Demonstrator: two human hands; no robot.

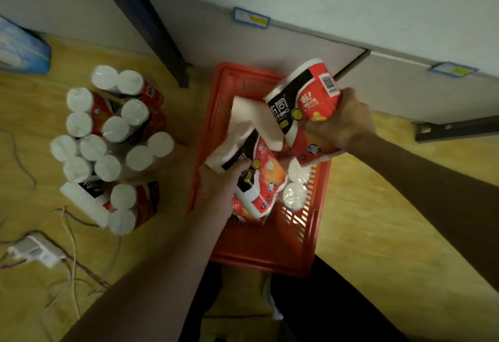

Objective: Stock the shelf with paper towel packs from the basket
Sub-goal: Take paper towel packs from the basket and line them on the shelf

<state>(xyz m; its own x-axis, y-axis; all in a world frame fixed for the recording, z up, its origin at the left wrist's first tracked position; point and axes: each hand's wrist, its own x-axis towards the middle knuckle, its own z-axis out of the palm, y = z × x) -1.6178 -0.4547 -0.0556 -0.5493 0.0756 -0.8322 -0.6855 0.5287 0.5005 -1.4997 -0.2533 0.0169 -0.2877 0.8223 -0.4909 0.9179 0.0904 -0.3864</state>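
Looking down past your forearms, you have both hands inside the basket (259, 258), which sits on the floor just in front of your legs and close against the foot of the shelf (405, 93).

Your left hand (224, 187) is nearer to you. Its fingers curl over the lower end of a pack (253, 163) that lies tilted in the basket, long axis running from your hand up and away to the left. The grip looks partial: the fingers are wrapped on, but the thumb side cannot be seen.

Your right hand (343, 123) is farther out and higher. It is clamped round the side of a second pack (307, 104), which is lifted above the basket's far right corner, barcode end toward the shelf, long axis pointing up and slightly left.

Two roll ends (295, 185) show on the basket floor between your hands, so stock remains.

Judgement: the right-hand pack is nearer the shelf, which lies directly beyond and above that grip. It should travel first, end-on. The shelf face appears to overhang the basket, so clearance is the risk.

Left of the basket, a cluster (113, 142) of packs stands on the floor, well apart. Cables (70, 247) lie near it.
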